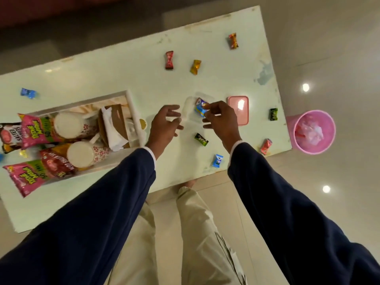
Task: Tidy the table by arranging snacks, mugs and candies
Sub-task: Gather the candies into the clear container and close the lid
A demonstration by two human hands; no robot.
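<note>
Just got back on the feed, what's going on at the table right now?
A person is gathering loose candies. The right hand holds a blue candy over a clear container, whose pink lid lies beside it. The left hand rests open at the container's other side. Other candies remain scattered on the table, including a green one. Snack packets and mugs sit in the tray.

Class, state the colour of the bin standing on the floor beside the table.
The bin is pink, seen best in the head view.
</note>
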